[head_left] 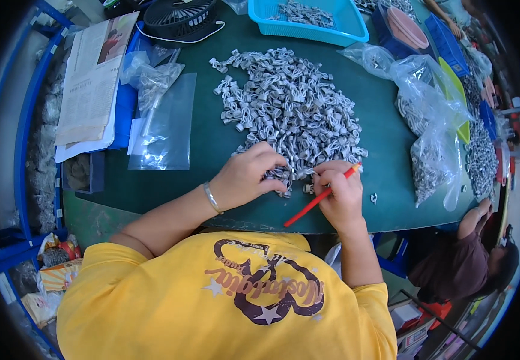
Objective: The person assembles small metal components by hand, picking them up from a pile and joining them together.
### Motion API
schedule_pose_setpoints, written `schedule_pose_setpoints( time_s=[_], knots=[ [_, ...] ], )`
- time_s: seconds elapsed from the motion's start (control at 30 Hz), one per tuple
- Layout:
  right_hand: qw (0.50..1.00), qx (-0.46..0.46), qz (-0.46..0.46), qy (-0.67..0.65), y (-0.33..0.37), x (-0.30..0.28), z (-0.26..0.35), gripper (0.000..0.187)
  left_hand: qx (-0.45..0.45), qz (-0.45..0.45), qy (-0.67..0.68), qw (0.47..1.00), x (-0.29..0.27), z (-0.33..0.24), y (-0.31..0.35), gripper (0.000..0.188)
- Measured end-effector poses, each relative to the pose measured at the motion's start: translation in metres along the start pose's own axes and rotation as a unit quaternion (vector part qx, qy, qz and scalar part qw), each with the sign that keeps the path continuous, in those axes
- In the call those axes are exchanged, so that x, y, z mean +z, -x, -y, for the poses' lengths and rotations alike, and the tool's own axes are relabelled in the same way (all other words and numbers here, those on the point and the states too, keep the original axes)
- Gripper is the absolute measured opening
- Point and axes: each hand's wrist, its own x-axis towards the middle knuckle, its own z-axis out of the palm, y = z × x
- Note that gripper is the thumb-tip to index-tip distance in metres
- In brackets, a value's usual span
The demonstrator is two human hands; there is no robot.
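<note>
A large heap of small grey metal pieces with looped ends (290, 102) lies on the green tabletop (206, 138). At the heap's near edge, the fingers of my left hand (251, 174) curl round a few of these pieces. Just to the right, my right hand (339, 195) is closed with a red pencil (306, 207) lying slantwise through it, the sharpened end pointing up and right. The thumb and forefinger of that hand meet at the heap's edge; whether they also pinch a piece I cannot tell. One loose piece (374, 197) rests to its right.
A turquoise basket (308, 31) with more pieces stands at the back, beside a black fan (179, 18). Clear plastic bags of pieces (428, 138) lie at right. Newspaper (92, 78) and a flat plastic bag (173, 129) are at left. Another person (455, 264) sits at the right.
</note>
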Motion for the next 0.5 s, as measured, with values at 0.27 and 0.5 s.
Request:
schedule_pose_setpoints(
  time_s=[0.27, 0.5],
  knots=[
    [0.987, -0.134, -0.062, -0.066, -0.033, 0.011, 0.018, 0.032, -0.166, -0.042, 0.308, 0.936, -0.010, -0.007, -0.001, 0.019],
    [0.884, 0.209, -0.139, -0.394, -0.032, 0.018, 0.022, 0.013, -0.121, -0.064, 0.282, 0.950, -0.021, -0.002, 0.006, 0.017]
  ],
)
